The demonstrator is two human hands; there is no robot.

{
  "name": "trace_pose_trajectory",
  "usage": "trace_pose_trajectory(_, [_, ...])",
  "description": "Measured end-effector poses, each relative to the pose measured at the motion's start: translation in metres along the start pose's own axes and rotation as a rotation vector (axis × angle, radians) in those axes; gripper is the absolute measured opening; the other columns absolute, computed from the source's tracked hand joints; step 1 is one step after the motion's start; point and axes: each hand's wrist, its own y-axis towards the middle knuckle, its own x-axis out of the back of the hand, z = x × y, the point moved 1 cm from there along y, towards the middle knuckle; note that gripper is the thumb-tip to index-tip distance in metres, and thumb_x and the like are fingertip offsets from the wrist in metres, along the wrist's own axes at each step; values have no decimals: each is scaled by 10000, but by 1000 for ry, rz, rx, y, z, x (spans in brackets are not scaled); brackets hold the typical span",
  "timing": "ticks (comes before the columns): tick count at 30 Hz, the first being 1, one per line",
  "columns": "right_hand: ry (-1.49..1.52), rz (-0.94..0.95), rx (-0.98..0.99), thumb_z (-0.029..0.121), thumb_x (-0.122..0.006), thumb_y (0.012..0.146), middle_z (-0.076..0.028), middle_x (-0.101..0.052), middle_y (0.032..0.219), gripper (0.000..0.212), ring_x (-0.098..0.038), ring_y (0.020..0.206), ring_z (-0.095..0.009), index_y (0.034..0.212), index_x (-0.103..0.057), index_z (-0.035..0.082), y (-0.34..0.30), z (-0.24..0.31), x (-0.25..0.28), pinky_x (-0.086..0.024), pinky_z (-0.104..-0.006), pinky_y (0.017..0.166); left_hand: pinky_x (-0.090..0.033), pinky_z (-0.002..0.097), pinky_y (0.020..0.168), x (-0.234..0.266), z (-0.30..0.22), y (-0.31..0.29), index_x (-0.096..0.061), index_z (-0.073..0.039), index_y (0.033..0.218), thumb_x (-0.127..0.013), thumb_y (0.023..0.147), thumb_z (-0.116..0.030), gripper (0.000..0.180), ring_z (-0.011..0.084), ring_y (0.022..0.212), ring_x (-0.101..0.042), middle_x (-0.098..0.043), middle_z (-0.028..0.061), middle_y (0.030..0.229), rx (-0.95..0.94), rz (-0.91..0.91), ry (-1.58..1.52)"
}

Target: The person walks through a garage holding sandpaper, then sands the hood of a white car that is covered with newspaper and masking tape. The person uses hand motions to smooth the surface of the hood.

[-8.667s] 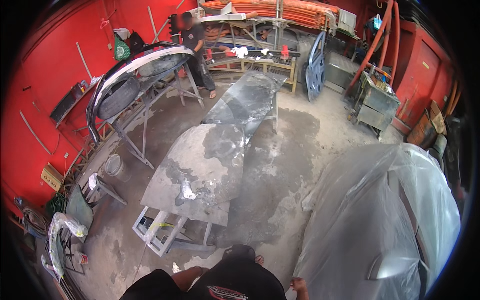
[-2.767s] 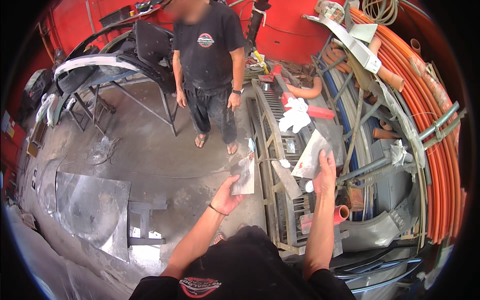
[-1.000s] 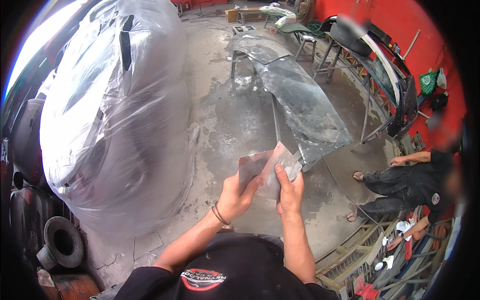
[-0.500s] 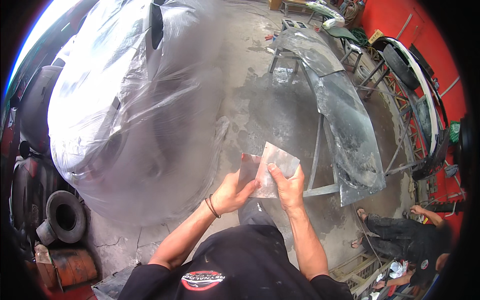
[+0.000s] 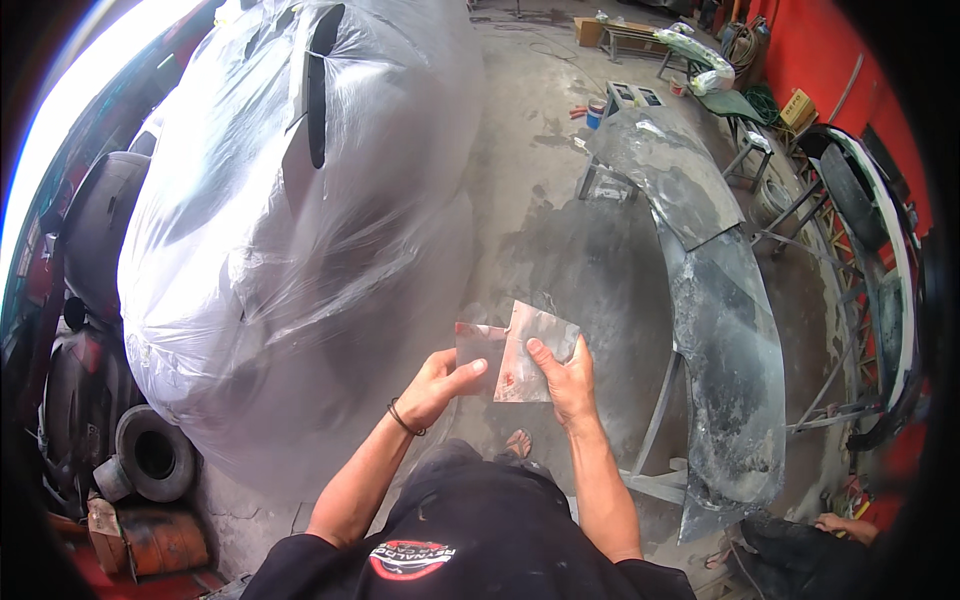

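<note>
Two thin, flat rectangular plates with reddish smears come together in front of me, over the floor. My left hand [image 5: 440,387] grips the darker grey plate [image 5: 478,345], thumb flat across its face. Its fingers are mostly hidden behind. The paler grey-pink plate [image 5: 520,365] is pinched by my right hand [image 5: 567,380], thumb on top. This plate is tilted and its left edge overlaps or touches the darker one; I cannot tell which.
A large vehicle under plastic sheeting [image 5: 290,250] fills the left. Right of me, dusty grey body panels [image 5: 715,330] rest on metal stands. A tyre [image 5: 155,453] and a rusty orange cylinder [image 5: 165,540] lie lower left. Another person's arm [image 5: 845,526] shows at lower right.
My view has shifted, so the panels stand farther right and the other person shows less. The two plates have moved slightly left and down in view, and their overlap looks smaller.
</note>
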Motion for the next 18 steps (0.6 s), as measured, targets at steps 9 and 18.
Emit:
trace_pose_trajectory(9, [145,34,-272,137,-861,879,-49,-763,1074,323,-708,983,-143,1154,-714,49,106,17,-3,-570,-319,867,-516,283,671,7,-40,135,-681,27,1294,-661,1054,-175,315,66,767,-596,-687,-17,871,-252,-104,303])
trace_pose_trajectory(18, [-14,-141,39,129,-808,944,-45,-764,1057,223,-695,930,-125,1132,-755,22,259,71,-83,-557,-305,826,-556,325,795,65,-130,267,-590,14,1441,-620,1054,-154,423,143,820,-668,-740,126,954,-600,1,446])
